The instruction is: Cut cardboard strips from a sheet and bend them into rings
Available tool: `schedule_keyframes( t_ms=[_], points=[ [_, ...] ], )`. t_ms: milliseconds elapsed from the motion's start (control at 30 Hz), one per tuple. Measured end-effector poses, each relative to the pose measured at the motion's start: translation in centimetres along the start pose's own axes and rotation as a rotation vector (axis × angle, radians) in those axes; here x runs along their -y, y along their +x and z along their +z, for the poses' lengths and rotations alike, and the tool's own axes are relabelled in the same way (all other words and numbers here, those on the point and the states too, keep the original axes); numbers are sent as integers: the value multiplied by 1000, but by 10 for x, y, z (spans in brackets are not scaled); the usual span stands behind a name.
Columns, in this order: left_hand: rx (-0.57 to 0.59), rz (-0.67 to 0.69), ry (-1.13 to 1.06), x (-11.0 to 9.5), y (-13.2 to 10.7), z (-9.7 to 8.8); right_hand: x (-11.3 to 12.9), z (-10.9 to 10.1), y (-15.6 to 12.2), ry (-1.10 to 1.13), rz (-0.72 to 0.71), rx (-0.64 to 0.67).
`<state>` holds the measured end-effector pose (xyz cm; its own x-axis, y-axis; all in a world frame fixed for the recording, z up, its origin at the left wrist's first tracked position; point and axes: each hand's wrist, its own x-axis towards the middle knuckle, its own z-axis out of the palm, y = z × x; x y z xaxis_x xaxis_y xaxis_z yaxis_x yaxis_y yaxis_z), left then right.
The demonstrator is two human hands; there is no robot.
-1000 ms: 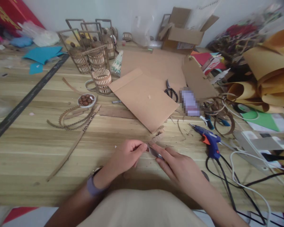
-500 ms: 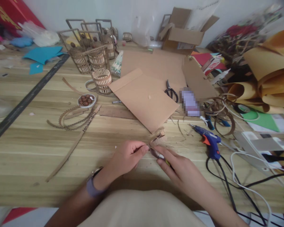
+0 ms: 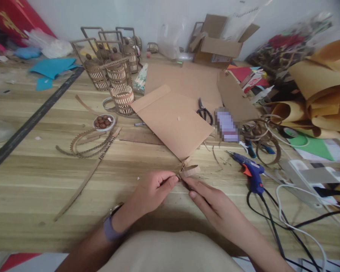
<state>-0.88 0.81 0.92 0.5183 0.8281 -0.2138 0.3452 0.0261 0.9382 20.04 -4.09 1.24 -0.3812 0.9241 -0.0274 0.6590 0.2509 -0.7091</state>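
Observation:
A narrow brown cardboard strip (image 3: 191, 170) curls up between my hands close to the table's front. My left hand (image 3: 155, 189) pinches its near end between thumb and fingertips. My right hand (image 3: 212, 198) meets the same spot, its fingers closed and its index finger against the strip. A small metal tool with a yellow handle showed in that hand earlier; now the fingers almost wholly hide it. Just beyond the strip lies the corner of a large cardboard sheet (image 3: 175, 117).
To the right lie a blue glue gun (image 3: 251, 170), a power strip (image 3: 306, 181) with cables, and black scissors (image 3: 204, 112). Left of me are a long cardboard strip (image 3: 87, 173), a bowl of brown balls (image 3: 103, 122) and several small woven baskets (image 3: 123, 99).
The strip between my hands has turned, its curled part now pointing right. The tool under my right fingers has dropped out of sight. Both hands stay nearly in place.

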Motion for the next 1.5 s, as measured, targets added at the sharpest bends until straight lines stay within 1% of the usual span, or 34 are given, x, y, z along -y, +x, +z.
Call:
schedule_keyframes(
  t_ms=[167,333,433,533,700,767,867,967,1033,1100,1167,1200,1300,1333,1400,1500],
  points=[
    [-3,26,-9,1,-1,2,-3,0,-2,45,32,-2],
    [4,34,3,0,-1,4,2,1,-2,48,50,8],
    [4,53,30,0,-1,5,4,3,-1,107,47,11],
    [11,62,24,1,-1,6,5,5,-1,167,54,-12],
    [39,60,-16,1,-3,7,6,6,-3,260,136,-27],
    [42,51,-41,0,-4,6,6,4,-5,255,138,-24],
    [-10,-9,-110,-1,-4,2,0,4,-11,115,115,-47],
    [-81,-50,-217,-1,-2,-1,-12,14,-17,-126,71,-72],
    [-100,-52,-260,-1,-2,-1,-20,23,-19,-279,-4,-76],
    [-105,-52,-273,-1,-2,0,-24,31,-19,-379,-83,-75],
    [-97,-49,-267,-1,-3,3,-25,33,-15,-393,-135,-121],
    [-90,-48,-257,-1,-4,3,-23,32,-12,-373,-148,-180],
    [-65,-43,-202,-1,-6,6,-15,24,2,-262,-159,-414],
    [-58,-36,-174,-1,-6,6,-11,22,7,-220,-162,-471],
    [-58,-1,-107,-2,-7,7,-4,19,16,-141,-163,-531],
    [-84,96,-5,-1,-7,7,2,20,25,-39,-159,-567]
  ],
)
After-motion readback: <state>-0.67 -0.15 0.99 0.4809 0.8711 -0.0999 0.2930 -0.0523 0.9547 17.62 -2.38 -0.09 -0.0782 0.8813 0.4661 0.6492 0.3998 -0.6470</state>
